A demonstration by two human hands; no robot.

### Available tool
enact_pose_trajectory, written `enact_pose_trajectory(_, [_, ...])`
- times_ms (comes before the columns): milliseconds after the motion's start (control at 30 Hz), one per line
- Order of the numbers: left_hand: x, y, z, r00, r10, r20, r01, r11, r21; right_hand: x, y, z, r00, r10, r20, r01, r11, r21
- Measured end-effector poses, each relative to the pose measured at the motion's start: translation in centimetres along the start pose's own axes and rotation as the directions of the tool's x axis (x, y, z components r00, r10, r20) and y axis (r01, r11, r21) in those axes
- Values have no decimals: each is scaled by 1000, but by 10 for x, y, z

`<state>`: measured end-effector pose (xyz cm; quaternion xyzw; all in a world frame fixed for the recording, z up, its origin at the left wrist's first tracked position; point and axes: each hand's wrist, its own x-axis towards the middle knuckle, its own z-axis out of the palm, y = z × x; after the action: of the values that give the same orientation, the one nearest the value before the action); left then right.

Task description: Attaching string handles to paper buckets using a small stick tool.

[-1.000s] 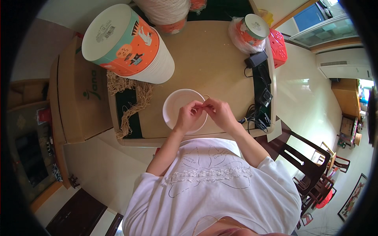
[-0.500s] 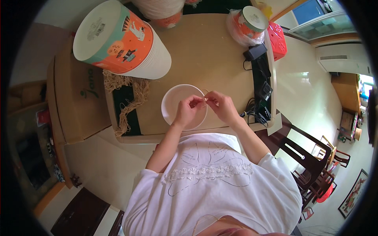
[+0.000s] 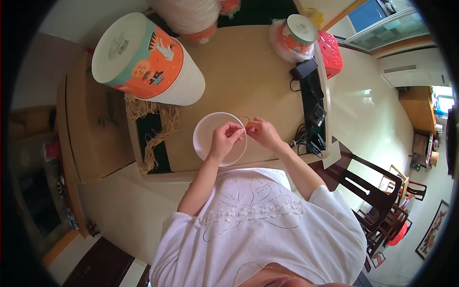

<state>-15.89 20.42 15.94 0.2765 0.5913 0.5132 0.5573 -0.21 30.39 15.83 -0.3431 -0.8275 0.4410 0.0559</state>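
At ten o'clock from our hands lies a tall stack of paper cups (image 3: 148, 67), white-sided with an orange and teal printed wrap; a smaller orange tub in clear plastic (image 3: 296, 33) sits at one o'clock, a red basket (image 3: 330, 52) beside it. The white paper plate (image 3: 210, 136), round and plain, rests at the table's (image 3: 248, 81) near edge. Our left hand (image 3: 224, 141) and right hand (image 3: 262, 133) pinch a thin pale string (image 3: 246, 119) at its rim. The string is barely discernible.
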Motion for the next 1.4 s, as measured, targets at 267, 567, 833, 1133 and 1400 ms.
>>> enact_pose_trajectory(267, [-1,8,7,1000,3,-18,-3,1000,-16,-14,-24,-16,980,81,-180,-90,995,-45])
enact_pose_trajectory(567, [0,5,15,984,165,60,-176,924,339,-15,-27,-11,943,-4,-333,43,993,111])
enact_pose_trajectory(833, [0,9,17,984,177,-22,-161,933,322,-11,-32,-13,921,-196,-338,227,972,56])
enact_pose_trajectory(1133, [6,-6,13,992,129,-8,-124,965,232,-11,-42,-26,965,-21,-262,74,978,194])
enact_pose_trajectory(1400, [7,-3,8,999,-10,-42,11,1000,14,-9,-25,-25,997,11,-81,12,962,274])
